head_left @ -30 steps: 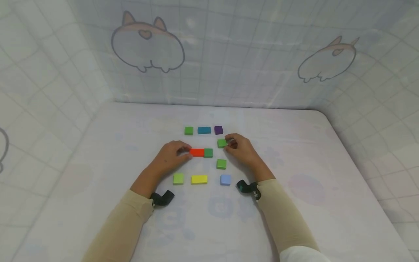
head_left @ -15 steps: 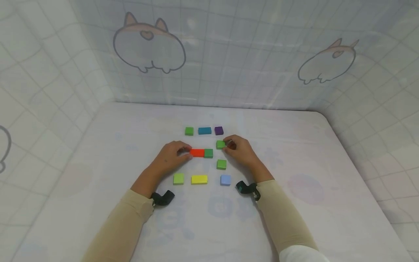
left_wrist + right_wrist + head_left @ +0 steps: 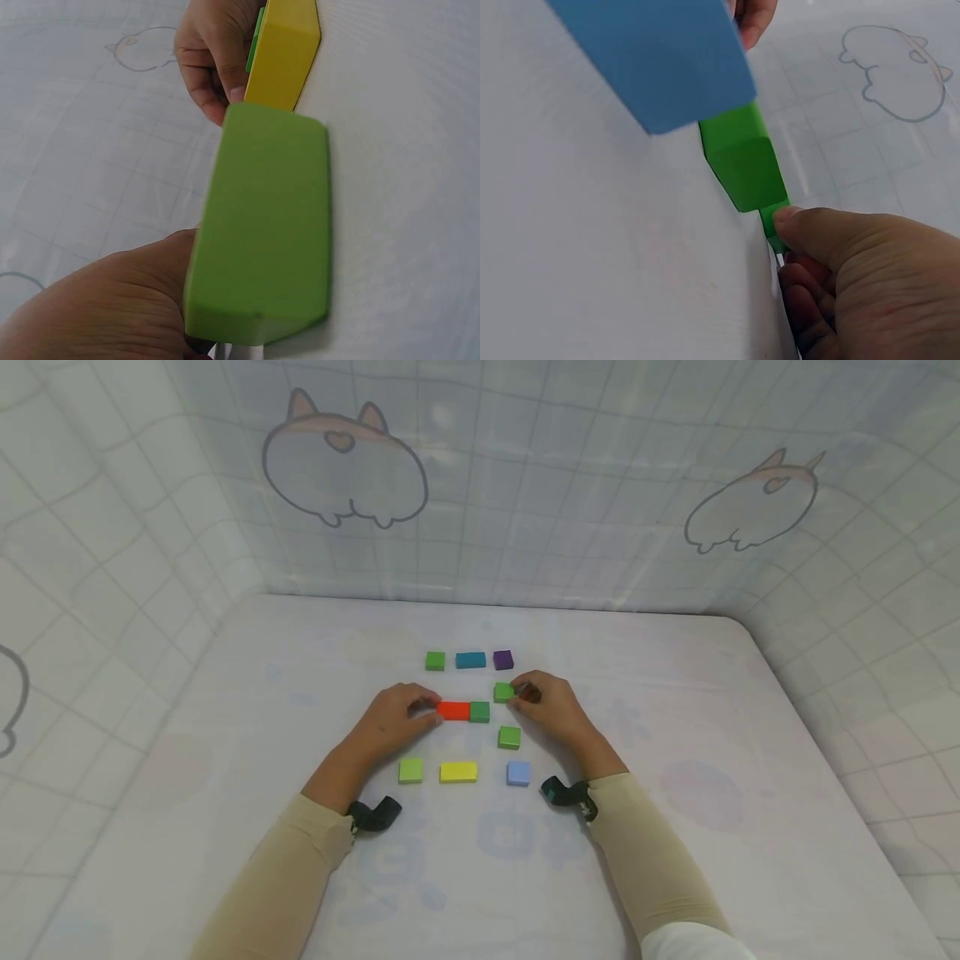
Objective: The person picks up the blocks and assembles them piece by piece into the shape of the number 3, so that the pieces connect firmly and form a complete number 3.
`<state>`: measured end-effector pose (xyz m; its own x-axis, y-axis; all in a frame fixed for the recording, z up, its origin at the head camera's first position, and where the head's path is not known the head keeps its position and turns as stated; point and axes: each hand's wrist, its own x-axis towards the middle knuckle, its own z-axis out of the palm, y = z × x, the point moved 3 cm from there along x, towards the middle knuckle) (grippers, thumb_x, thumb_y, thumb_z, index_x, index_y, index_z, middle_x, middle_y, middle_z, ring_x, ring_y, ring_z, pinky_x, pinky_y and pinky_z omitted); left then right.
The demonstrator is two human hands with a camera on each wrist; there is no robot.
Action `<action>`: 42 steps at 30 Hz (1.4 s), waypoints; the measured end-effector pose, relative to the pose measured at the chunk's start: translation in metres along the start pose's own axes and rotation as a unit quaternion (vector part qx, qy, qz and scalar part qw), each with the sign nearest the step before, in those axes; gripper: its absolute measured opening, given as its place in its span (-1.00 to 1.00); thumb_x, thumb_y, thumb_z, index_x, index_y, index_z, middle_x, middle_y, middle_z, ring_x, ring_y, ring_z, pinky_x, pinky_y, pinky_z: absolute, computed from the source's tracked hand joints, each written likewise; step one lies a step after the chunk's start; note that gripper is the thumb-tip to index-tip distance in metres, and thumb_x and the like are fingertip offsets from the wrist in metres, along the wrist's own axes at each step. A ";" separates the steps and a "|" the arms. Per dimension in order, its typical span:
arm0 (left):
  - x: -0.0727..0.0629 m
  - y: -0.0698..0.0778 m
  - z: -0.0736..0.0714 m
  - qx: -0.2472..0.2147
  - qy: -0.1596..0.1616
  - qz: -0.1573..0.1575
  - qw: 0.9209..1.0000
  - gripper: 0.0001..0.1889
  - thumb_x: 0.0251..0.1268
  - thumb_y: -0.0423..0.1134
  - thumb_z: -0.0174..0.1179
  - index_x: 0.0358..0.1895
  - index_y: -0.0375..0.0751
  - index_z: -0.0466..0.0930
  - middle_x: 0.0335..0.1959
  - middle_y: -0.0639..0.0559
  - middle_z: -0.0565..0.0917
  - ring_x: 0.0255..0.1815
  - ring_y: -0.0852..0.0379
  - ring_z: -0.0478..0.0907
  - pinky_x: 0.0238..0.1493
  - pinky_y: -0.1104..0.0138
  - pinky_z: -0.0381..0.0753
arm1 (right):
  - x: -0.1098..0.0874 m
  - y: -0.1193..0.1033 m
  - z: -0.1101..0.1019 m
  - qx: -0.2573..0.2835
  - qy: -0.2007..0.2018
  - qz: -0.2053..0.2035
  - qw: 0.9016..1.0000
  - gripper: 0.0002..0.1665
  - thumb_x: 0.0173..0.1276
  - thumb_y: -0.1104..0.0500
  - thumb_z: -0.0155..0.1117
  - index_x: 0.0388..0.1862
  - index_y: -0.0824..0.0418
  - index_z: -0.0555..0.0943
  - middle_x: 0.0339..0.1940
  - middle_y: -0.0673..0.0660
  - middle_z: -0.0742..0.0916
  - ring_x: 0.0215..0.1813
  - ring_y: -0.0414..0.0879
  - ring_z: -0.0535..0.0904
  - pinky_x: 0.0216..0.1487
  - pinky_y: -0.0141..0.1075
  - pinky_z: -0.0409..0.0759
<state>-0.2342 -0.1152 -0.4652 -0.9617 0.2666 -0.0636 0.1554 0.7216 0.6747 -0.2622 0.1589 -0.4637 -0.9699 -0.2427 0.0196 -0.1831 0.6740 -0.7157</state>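
My left hand (image 3: 390,718) pinches the left end of a long red block (image 3: 454,711), whose right end meets a dark green square block (image 3: 479,712). To the right, my right hand (image 3: 553,703) pinches a light green block (image 3: 503,692) between thumb and fingers, just up and right of the dark green one. The right wrist view has the thumb (image 3: 799,225) on that block's near side. Another green block (image 3: 509,738) lies just below on the table. In the left wrist view, a lime green block (image 3: 262,225) hides most of what the left fingers hold.
At the back sit a green block (image 3: 435,662), a blue oblong block (image 3: 471,660) and a purple block (image 3: 503,660). Nearer are a lime block (image 3: 410,771), a yellow block (image 3: 458,772) and a light blue block (image 3: 518,773). Patterned cloth walls (image 3: 480,493) enclose the white tabletop (image 3: 480,893).
My right hand has brought its green block slightly left and down, closer to the dark green block. The left hand keeps its grip on the red block in the same place.
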 end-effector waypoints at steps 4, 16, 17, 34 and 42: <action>-0.001 0.000 0.000 -0.003 -0.001 -0.003 1.000 -0.65 0.31 -0.03 0.31 0.13 0.05 0.63 0.07 0.14 0.63 0.13 0.10 0.50 0.24 0.07 0.55 | -0.001 -0.002 0.002 0.000 -0.001 -0.001 1.000 -0.67 0.33 0.14 0.41 0.05 0.12 0.63 -0.18 0.02 0.71 -0.12 -0.07 0.61 0.00 -0.18 0.65; 0.000 0.000 0.001 0.003 -0.004 -0.014 1.000 -0.65 0.30 -0.02 0.32 0.12 0.08 0.63 0.07 0.15 0.63 0.13 0.10 0.49 0.23 0.07 0.55 | -0.001 -0.005 0.004 0.001 0.003 -0.018 1.000 -0.70 0.31 0.13 0.43 0.00 0.12 0.66 -0.18 0.01 0.71 -0.13 -0.09 0.61 -0.02 -0.20 0.65; 0.000 0.000 0.001 0.003 -0.004 -0.013 1.000 -0.65 0.30 -0.02 0.32 0.12 0.08 0.63 0.07 0.14 0.63 0.13 0.10 0.49 0.23 0.06 0.55 | 0.000 -0.005 0.004 0.001 0.003 -0.019 1.000 -0.70 0.31 0.13 0.43 0.00 0.12 0.66 -0.18 0.01 0.71 -0.13 -0.09 0.60 -0.02 -0.20 0.65; 0.001 0.002 0.000 0.001 -0.010 -0.018 1.000 -0.64 0.30 -0.02 0.32 0.13 0.07 0.63 0.07 0.14 0.62 0.13 0.10 0.49 0.23 0.07 0.55 | 0.001 -0.010 0.008 -0.006 -0.001 -0.024 1.000 -0.69 0.29 0.13 0.45 0.00 0.08 0.67 -0.16 -0.03 0.70 -0.12 -0.10 0.58 -0.03 -0.22 0.66; 0.002 0.003 -0.002 0.000 -0.006 -0.015 1.000 -0.66 0.30 -0.02 0.32 0.11 0.08 0.63 0.06 0.15 0.63 0.12 0.10 0.50 0.22 0.08 0.56 | 0.003 -0.012 0.008 -0.007 -0.004 -0.029 1.000 -0.69 0.29 0.13 0.45 0.00 0.09 0.67 -0.17 -0.03 0.69 -0.12 -0.10 0.57 -0.03 -0.23 0.66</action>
<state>-0.2360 -0.1142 -0.4622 -0.9634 0.2516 -0.0924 0.1258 0.7289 0.6730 -0.2617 0.1444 -0.4608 -0.9565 -0.2864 0.0553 -0.2409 0.6686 -0.7035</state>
